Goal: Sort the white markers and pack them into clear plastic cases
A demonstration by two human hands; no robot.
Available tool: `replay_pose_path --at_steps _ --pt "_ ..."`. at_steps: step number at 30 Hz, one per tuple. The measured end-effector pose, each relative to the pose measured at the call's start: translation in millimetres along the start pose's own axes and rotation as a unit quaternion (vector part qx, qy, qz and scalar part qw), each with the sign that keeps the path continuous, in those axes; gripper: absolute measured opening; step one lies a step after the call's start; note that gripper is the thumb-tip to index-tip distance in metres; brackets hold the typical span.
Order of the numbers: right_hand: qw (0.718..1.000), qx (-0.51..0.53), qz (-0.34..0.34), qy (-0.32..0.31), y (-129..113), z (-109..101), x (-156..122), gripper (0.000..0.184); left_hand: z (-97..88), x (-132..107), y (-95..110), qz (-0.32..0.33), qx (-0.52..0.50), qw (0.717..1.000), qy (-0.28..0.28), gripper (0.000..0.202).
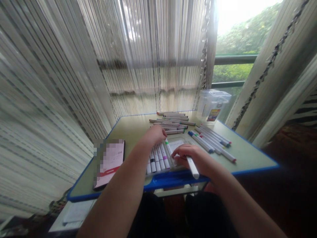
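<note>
My left hand [155, 135] rests closed at the far end of a clear flat case [173, 145] that holds a row of white markers [158, 158]. My right hand [192, 156] lies over the right part of that case, fingers curled around a white marker [192, 167] that points toward me. More markers lie loose on the small desk [133, 127]: one group [172, 122] beyond my left hand, another group [213, 141] to the right.
A phone [109, 163] lies on the left of the desk near its blue edge. A clear plastic tub [213, 105] with a lid stands at the back right by the window. Striped curtains hang close behind and to the left.
</note>
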State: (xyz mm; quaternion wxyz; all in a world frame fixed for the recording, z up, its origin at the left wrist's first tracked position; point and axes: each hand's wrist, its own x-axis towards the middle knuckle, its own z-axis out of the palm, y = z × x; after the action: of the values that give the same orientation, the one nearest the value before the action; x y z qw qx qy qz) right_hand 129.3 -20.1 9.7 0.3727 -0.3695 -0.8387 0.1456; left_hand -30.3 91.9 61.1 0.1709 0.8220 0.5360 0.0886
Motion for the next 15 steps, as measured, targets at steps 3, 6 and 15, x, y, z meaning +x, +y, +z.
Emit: replay_pose_path --at_steps 3,6,15 --pt "1.0 -0.012 0.012 0.004 0 -1 0 0.01 0.0 -1 -1 0.007 -0.002 1.0 0.0 0.024" --pt "0.999 -0.019 0.016 0.022 2 1 0 0.009 -1.9 -2 0 0.007 0.021 1.0 -0.006 0.027" --pt "0.987 -0.069 0.001 0.145 20 6 3 0.027 -9.7 -5 -4 0.029 0.034 0.996 -0.083 0.049"
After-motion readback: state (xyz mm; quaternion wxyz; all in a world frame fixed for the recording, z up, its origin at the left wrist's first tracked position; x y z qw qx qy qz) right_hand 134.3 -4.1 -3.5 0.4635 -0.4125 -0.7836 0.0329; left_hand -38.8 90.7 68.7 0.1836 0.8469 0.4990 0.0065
